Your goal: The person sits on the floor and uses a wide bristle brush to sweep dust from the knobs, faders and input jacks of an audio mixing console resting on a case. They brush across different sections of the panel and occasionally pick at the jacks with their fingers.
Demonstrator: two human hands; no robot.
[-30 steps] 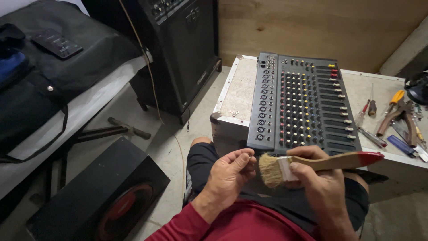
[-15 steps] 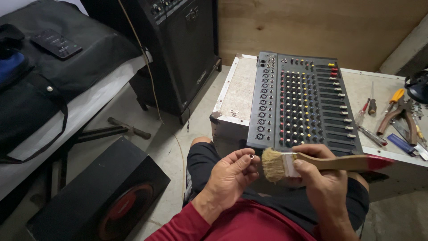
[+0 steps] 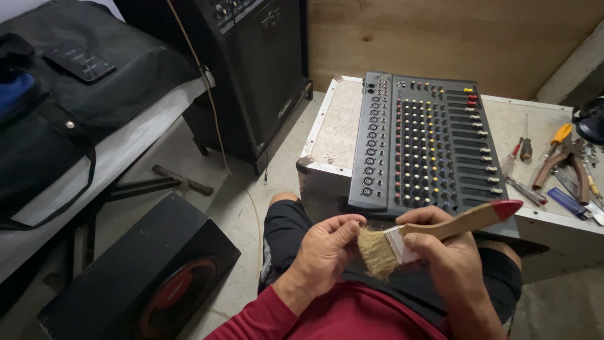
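Room: concrete floor, wood panel wall at 12 o'clock, a low pale case [image 3: 340,126] serving as a bench.
Mixer: one grey mixer [image 3: 428,148] lies flat on the case, at 12 o'clock from the hands; rows of small coloured knobs, faders on its right side.
Brush: one brush [image 3: 434,232], pale bristles at 9 o'clock, white ferrule, wooden handle with a red tip pointing to 2 o'clock; held over the lap, just below the mixer's near edge.
Right hand [image 3: 450,258]: closed round the ferrule and handle.
Left hand [image 3: 324,252]: fingertips pinched at the bristles, touching them.
Tools: pliers [image 3: 557,165], screwdrivers and a blue lighter [image 3: 567,203] at 3 o'clock on the case.
Speakers: two, one black cabinet [image 3: 261,69] at 11 o'clock, one [image 3: 145,277] lying on the floor at 8 o'clock.
Phone: one dark phone [image 3: 80,60] on a black bag [image 3: 94,94] at 10 o'clock.
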